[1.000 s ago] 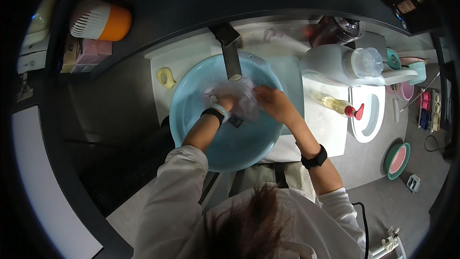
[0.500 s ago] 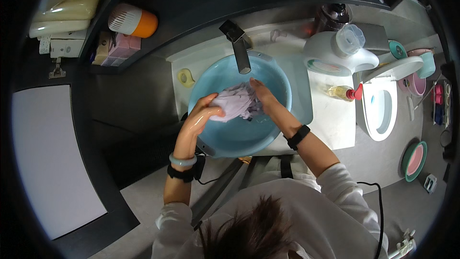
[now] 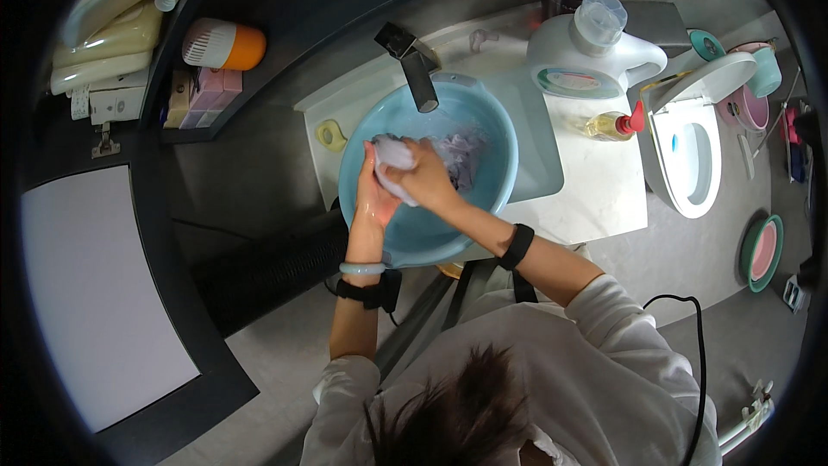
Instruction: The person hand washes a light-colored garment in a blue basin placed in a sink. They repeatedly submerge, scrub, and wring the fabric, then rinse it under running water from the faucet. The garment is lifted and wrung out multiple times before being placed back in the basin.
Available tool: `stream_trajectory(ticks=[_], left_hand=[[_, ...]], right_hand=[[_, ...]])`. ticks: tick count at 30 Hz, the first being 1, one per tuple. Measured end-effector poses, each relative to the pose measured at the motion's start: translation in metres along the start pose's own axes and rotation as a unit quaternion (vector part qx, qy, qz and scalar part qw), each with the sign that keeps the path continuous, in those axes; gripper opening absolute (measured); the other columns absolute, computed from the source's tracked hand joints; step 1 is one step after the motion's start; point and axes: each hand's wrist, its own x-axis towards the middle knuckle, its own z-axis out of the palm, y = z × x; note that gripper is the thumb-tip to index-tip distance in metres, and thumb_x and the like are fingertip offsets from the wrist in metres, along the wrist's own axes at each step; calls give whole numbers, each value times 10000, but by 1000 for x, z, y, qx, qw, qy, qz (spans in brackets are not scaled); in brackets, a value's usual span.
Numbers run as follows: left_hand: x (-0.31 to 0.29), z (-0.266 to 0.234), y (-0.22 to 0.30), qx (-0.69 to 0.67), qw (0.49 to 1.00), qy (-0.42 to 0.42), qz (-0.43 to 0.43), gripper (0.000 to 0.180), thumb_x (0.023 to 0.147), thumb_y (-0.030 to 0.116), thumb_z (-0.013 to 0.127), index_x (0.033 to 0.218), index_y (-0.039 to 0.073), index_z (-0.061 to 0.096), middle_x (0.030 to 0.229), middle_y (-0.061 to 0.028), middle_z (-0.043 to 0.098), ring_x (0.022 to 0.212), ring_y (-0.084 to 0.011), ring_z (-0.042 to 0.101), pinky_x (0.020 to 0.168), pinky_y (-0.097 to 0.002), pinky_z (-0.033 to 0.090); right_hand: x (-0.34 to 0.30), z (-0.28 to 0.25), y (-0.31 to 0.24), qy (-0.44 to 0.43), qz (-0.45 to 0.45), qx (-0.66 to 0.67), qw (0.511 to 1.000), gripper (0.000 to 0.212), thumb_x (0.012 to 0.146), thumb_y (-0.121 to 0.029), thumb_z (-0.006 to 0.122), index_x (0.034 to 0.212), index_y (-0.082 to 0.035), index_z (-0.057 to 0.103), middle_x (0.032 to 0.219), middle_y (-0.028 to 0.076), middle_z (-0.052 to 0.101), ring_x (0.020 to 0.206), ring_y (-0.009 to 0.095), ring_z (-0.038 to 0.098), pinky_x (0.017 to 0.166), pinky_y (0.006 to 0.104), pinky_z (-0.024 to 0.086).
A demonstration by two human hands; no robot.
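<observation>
A wet pale lilac cloth [image 3: 466,154] lies partly bunched in a light blue basin [image 3: 470,237], which stands in the sink. A wad of it is pressed between my two hands over the basin's left half. My left hand [image 3: 378,190] wraps the wad from the left and below. From the right, my right hand [image 3: 428,176] closes over it, fingers curled on the fabric. Part of the cloth is hidden behind the right hand. The dark faucet [image 3: 420,86] reaches over the basin's far side.
On the counter right of the basin are a large white jug [image 3: 586,56] and a pump bottle [image 3: 608,126] with a red top. A yellow-green tape-like item [image 3: 329,135] sits left of the basin. Further right is a toilet [image 3: 690,151]; a dark shelf [image 3: 293,34] spans the far side.
My right hand has moved left and now meets the left hand around the cloth. Part of the fabric has spread into the basin on the right. The whole view has shifted slightly.
</observation>
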Motion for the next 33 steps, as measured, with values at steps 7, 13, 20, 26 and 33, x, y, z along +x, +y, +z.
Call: stream_trajectory(ticks=[7,13,20,26,33], left_hand=[[27,-15,-10,-81,982,-155,-70,438,883,465,418,1037,70,526,983,-92,569,861,-207,540,796,-370,443],[33,-40,-34,-98,969,-223,-41,373,890,393,413,1031,69,529,1010,-97,574,877,-216,559,793,-377,461],[47,-35,-40,-120,978,-102,-138,304,894,299,405,1032,59,532,1052,-104,582,906,-225,580,802,-378,479],[61,-37,13,337,937,89,-20,278,743,171,595,985,40,559,937,-93,623,839,-226,602,727,-331,486],[120,-46,-26,774,630,39,39,571,669,189,670,1180,43,461,1122,-169,536,981,-314,539,814,-374,460]], right_hand=[[-32,16,-11,40,-93,-139,985,335,653,-203,663,958,-80,599,990,214,508,789,371,580,678,445,487],[-19,14,10,87,-153,-183,967,320,659,-229,641,904,-28,607,885,222,586,714,385,590,630,434,495],[9,-13,9,3,-15,-321,947,418,727,-370,551,942,-16,607,827,215,617,741,381,602,663,440,495],[29,-63,11,-70,24,-436,897,497,769,-424,544,1075,-34,555,931,241,594,913,384,565,804,428,460],[3,-68,-7,-259,93,-422,864,399,789,-356,546,1115,-125,552,1002,132,607,944,328,564,819,398,450]])
